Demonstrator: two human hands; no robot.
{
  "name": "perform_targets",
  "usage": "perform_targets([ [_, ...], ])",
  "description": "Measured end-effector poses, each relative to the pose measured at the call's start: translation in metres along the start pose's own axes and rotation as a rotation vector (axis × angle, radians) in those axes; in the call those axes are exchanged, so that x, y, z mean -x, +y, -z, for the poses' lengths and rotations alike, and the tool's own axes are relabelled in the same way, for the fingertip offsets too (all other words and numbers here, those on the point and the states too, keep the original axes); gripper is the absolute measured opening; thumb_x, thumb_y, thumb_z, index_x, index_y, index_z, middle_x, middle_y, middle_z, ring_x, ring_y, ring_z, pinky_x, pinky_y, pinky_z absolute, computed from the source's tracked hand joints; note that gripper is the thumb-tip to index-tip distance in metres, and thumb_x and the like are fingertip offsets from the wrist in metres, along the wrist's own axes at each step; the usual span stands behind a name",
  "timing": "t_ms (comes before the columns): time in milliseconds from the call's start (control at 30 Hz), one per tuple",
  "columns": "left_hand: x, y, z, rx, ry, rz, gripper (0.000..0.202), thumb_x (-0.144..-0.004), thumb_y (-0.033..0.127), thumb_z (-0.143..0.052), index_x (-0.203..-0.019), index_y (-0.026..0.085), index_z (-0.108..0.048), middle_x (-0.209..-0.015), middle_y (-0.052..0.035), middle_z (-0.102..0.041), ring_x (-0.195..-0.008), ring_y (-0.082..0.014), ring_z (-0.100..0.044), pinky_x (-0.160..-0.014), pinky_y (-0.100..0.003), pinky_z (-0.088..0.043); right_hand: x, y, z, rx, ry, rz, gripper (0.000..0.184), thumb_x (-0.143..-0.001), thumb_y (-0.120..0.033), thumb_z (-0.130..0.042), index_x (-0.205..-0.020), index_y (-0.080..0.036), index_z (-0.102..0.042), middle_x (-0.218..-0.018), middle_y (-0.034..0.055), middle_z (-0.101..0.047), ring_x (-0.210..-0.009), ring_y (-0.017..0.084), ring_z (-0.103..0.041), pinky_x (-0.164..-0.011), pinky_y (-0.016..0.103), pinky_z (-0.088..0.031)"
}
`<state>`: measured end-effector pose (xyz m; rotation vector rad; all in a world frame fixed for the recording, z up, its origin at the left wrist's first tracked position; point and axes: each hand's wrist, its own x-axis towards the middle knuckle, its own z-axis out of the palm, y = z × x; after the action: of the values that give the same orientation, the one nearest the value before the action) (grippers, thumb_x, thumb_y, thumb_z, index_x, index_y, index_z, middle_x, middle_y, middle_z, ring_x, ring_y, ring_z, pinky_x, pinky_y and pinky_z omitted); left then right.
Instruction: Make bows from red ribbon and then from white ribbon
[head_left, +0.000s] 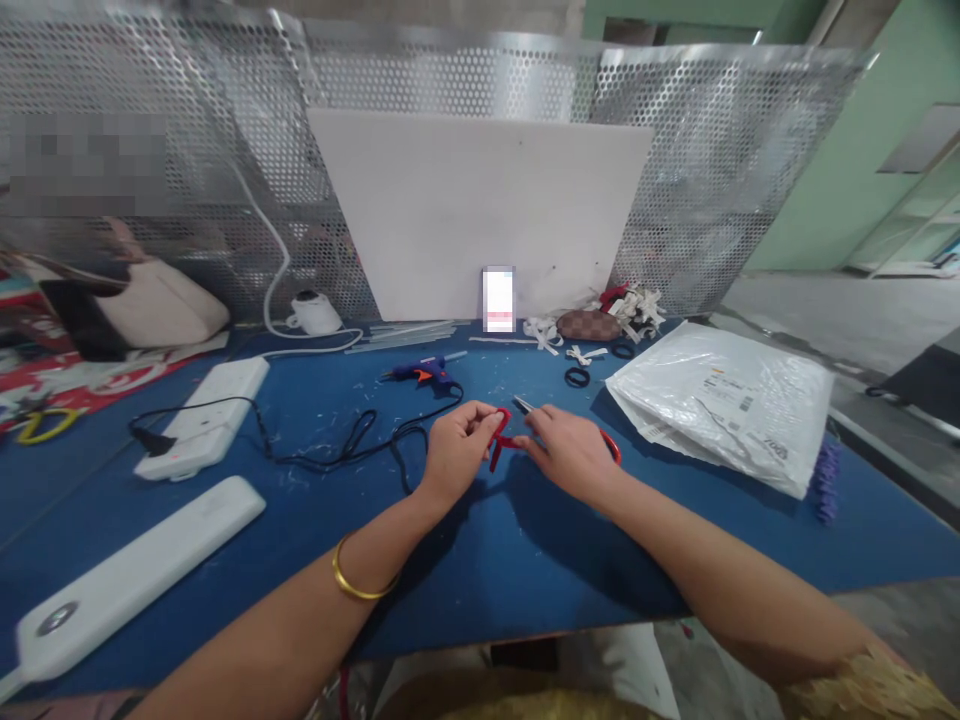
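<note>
Between my hands is a red ribbon (497, 455), bent into a small loop at the top with a tail hanging down. The thumb and fingers of my left hand (459, 445) pinch it at the loop. My right hand (566, 450) has its fingertips closed on another part of the ribbon, to the right. Scissors (611, 447) with a red handle show on both sides of my right hand, the blade tips beyond the fingers. I cannot tell whether that hand also holds them or they lie beneath it. Ahead lies a blue glue gun (424, 372).
A phone (499, 300) leans against a white board (480, 210). White power strip (206, 415), black cord (322, 458) and long white device (139, 575) lie left. At right are a white plastic parcel (727, 400), a black ring-shaped band (576, 377) and white ribbon bows (641, 308).
</note>
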<state>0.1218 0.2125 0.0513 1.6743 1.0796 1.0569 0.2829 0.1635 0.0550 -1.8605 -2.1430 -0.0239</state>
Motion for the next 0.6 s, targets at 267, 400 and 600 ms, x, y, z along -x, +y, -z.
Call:
perform_targets([
  [267, 0.001, -0.003, -0.003, -0.025, -0.033, -0.001, 0.024, -0.077, 0.039, -0.057, -0.071, 0.016, -0.063, -0.045, 0.0056, -0.048, -0.04, -0.0077, -0.044, -0.044, -0.018, -0.032, -0.001, 0.037, 0.006, 0.332, -0.366, -0.103, 0.028, -0.074, -0.021, -0.055, -0.099, -0.012, -0.054, -0.091, 0.0158, -0.06, -0.079, 0.028, -0.062, -0.062, 0.032, -0.043],
  [400, 0.0, -0.003, -0.001, -0.024, 0.016, -0.017, 0.025, -0.075, 0.039, -0.058, -0.07, 0.016, -0.063, -0.042, 0.0063, -0.046, -0.039, -0.0074, -0.041, -0.045, -0.018, -0.032, -0.004, 0.029, 0.003, 0.264, -0.272, -0.123, 0.039, -0.071, -0.024, -0.057, -0.109, -0.013, -0.052, -0.094, 0.0146, -0.058, -0.076, 0.025, -0.061, -0.06, 0.029, -0.041],
  [600, -0.003, -0.005, 0.0, 0.027, 0.051, -0.01, 0.025, -0.073, 0.04, -0.06, -0.069, 0.016, -0.063, -0.041, 0.0066, -0.046, -0.039, -0.0075, -0.041, -0.044, -0.019, -0.031, -0.004, 0.047, 0.038, 0.183, 0.15, -0.228, 0.047, -0.079, -0.028, -0.055, -0.124, -0.022, -0.049, -0.104, 0.0106, -0.052, -0.072, 0.018, -0.058, -0.064, 0.026, -0.04],
])
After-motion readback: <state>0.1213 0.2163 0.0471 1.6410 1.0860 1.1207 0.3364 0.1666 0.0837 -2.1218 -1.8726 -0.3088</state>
